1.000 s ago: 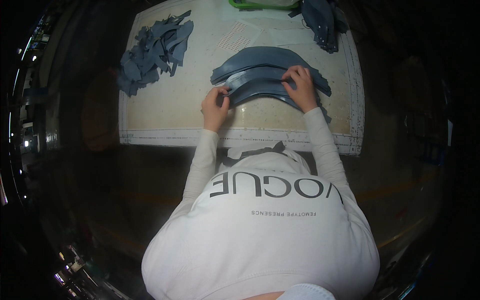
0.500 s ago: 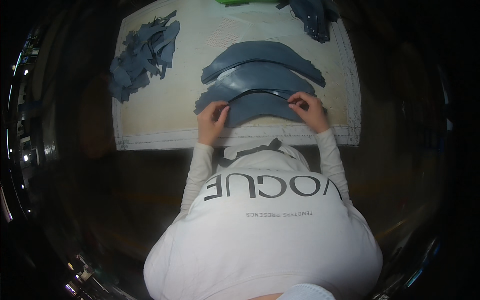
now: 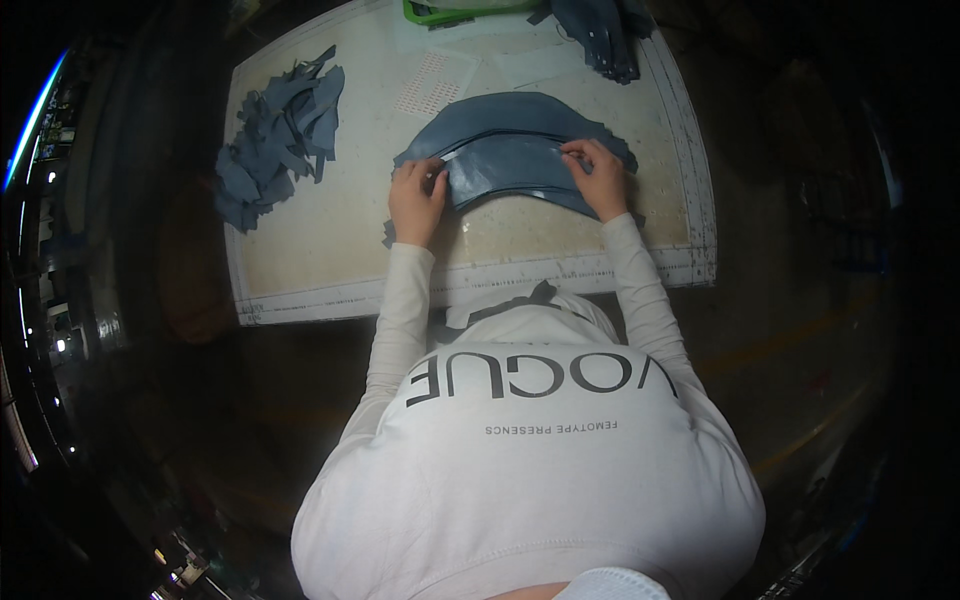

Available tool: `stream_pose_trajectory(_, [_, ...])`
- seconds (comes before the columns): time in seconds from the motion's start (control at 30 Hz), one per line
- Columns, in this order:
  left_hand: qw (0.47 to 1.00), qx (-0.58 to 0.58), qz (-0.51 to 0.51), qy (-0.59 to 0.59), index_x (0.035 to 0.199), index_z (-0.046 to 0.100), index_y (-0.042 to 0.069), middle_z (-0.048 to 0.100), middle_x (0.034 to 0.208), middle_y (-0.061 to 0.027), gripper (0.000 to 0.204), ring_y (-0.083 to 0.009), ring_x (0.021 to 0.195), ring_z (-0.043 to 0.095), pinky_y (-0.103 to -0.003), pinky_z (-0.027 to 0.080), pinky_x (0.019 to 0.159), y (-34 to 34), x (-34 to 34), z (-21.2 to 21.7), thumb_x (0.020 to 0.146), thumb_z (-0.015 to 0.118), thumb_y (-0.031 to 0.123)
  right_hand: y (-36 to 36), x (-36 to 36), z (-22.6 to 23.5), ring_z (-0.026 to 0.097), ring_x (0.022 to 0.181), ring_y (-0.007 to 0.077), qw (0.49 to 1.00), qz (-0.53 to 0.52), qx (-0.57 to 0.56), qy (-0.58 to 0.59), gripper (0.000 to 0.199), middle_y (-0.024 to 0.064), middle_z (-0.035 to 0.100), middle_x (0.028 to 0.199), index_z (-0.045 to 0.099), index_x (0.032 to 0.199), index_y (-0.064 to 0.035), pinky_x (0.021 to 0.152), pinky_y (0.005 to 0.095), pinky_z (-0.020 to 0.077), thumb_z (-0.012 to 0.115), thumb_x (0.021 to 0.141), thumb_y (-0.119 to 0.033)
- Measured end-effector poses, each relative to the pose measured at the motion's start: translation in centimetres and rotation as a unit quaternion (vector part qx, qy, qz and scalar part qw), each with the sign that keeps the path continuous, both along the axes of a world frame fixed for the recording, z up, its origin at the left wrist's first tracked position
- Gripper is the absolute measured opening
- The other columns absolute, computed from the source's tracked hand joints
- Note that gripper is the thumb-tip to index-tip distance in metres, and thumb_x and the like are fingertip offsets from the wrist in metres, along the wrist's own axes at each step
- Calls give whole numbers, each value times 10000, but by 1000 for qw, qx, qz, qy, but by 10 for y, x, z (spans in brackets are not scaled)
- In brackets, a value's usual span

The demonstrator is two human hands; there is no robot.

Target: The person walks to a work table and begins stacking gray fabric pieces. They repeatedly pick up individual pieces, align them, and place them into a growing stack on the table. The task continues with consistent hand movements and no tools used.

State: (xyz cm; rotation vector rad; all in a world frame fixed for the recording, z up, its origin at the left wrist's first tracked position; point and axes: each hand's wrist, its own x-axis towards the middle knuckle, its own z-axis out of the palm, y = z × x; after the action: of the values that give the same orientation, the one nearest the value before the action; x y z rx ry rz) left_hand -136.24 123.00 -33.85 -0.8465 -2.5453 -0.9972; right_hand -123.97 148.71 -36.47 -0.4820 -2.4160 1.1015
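Observation:
Curved blue-grey pieces, leather-like and shaped like wide arcs, lie in front of me. My left hand (image 3: 417,200) pinches the left side of the nearer curved piece (image 3: 515,165), thumb and fingers together. On its right side my right hand (image 3: 598,178) has thumb and index finger closed at the upper edge. This piece lies over the nearer stack, whose ends partly show beside my hands. Just beyond it rests the farther stack of curved pieces (image 3: 510,108), its lower edge partly covered. My fingers hide the exact grip points.
A loose heap of blue-grey offcuts (image 3: 280,140) lies at the table's left. More dark blue pieces (image 3: 600,40) sit at the far right, near a green tray (image 3: 440,14). A red-marked sheet (image 3: 435,82) lies on the pale table (image 3: 330,250).
Both hands have moved away from me with the curved piece, from the table's near side onto the nearer stack. The pale table shows where the piece was. The view has shifted slightly.

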Motion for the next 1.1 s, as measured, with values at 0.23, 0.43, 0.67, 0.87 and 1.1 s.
stream_pose_trajectory(0.23, [993,73,46,-76,861,701,87,638,875,-72,70,-279,848,595,-379,469,772,-19,-2,-6,804,688,125,4,5,-10,617,761,210,998,16,62,-10,254,73,657,856,678,931,-51,710,319,490,783,767,-213])
stream_pose_trajectory(0.43, [991,51,21,-118,920,690,67,609,897,-76,173,-283,873,581,-378,465,783,-10,19,-4,776,726,156,26,16,-15,604,698,206,1000,-14,18,-16,266,81,621,772,652,873,-18,652,321,488,785,774,-225])
stream_pose_trajectory(0.67, [998,-20,25,-59,1005,623,55,567,933,-111,364,-296,904,555,-395,456,805,-2,42,-12,706,785,183,26,30,-19,640,733,238,998,-34,-3,-50,274,96,667,812,648,887,-24,694,340,500,751,814,-267])
stream_pose_trajectory(0.87, [994,-46,22,-95,897,600,58,577,856,-80,289,-249,817,559,-351,458,723,-11,43,-11,700,793,141,28,29,-18,672,805,247,999,-18,11,-35,267,115,699,885,661,924,-29,746,322,507,736,828,-266])
stream_pose_trajectory(1.1, [970,67,-17,-232,940,644,60,617,762,-5,191,-87,649,535,-233,420,598,-11,-18,13,817,746,165,60,-4,14,678,853,249,999,33,-9,12,229,102,710,932,685,977,-49,781,335,509,714,848,-237])
